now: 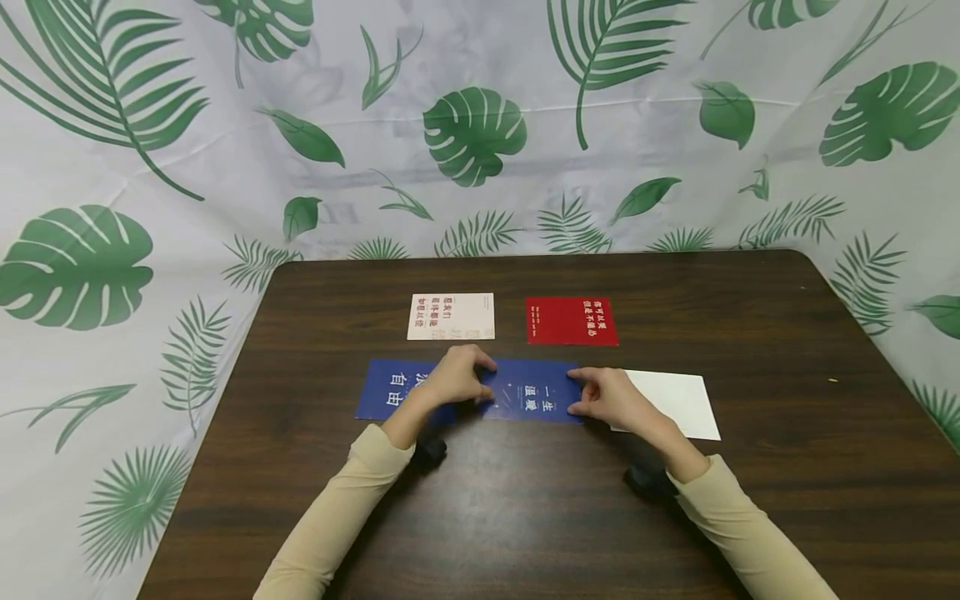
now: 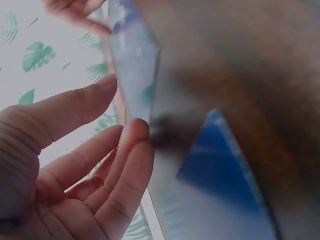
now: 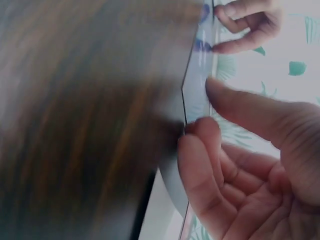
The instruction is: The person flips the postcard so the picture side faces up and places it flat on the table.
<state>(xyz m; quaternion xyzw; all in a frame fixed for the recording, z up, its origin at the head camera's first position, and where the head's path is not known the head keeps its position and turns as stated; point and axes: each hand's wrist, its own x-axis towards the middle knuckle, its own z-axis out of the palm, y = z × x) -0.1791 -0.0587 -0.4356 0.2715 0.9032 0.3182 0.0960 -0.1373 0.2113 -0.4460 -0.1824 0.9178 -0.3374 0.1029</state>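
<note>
A blue card (image 1: 531, 392) with white characters lies at the middle of the table, between two hands. My left hand (image 1: 456, 375) grips its left end with thumb and fingers, and my right hand (image 1: 611, 396) holds its right end the same way. Under the left forearm is another blue card (image 1: 381, 393) with larger white characters, partly covered by that hand. A blank white card (image 1: 678, 404) lies to the right, partly behind the right hand. In the left wrist view, the gripped card (image 2: 134, 65) appears at a steep angle and blurred.
Farther back on the dark wooden table (image 1: 765, 333) lie a cream card (image 1: 465, 312) with red characters and a red card (image 1: 558, 321) with white characters. Behind the table hangs a white cloth (image 1: 390, 192) printed with green leaves.
</note>
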